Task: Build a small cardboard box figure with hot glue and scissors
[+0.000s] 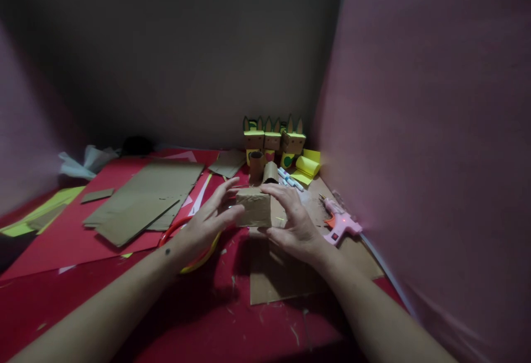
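Note:
A small cardboard box is held up in front of me, above a flat cardboard sheet. My right hand grips its right end, fingers along the upper edge and thumb lower down. At the left end, my left hand has its fingers spread apart; the thumb is at the box's edge, though I cannot tell whether it presses on it. Scissors with red and yellow handles lie under my left wrist, partly hidden by it.
Cardboard pieces cover red paper on the left. Behind the box stand several cardboard figures with pointed ears, cardboard tubes, markers and curled yellow paper. A pink glue gun lies by the right wall.

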